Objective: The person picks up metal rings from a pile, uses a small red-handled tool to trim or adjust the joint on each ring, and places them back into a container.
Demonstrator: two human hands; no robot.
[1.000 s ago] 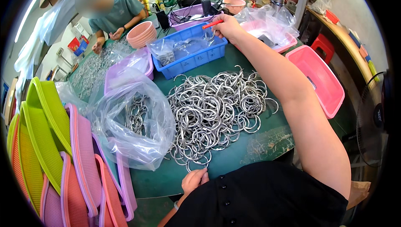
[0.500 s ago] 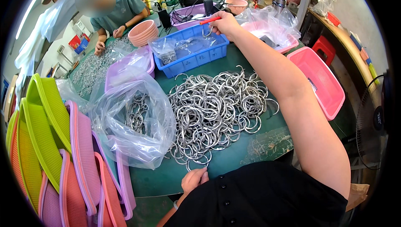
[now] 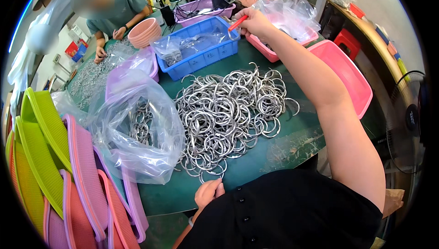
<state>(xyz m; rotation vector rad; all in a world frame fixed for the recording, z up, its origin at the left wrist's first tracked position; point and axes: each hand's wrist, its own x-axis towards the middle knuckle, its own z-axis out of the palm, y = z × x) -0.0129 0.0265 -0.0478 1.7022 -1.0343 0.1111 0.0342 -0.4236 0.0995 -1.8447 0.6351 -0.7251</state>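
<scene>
Head view: green counter [image 3: 258, 164], seen from above;
Metal rings [image 3: 224, 111]: heaped on the counter between the hands, just right of a clear bag [image 3: 160, 159];
Right hand [image 3: 257, 22]: fingers clamped on a red stick [image 3: 238, 23], near the right end of a blue basket [image 3: 201, 62];
Left hand [image 3: 208, 194]: fingers together by the rings' near edge; cannot tell whether they grip one

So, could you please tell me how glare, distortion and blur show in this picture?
Head view: bright glints on the metal rings and clear plastic bag; wooden worktop bowing toward the black rim; a soft blur over the co-worker's face.
</scene>
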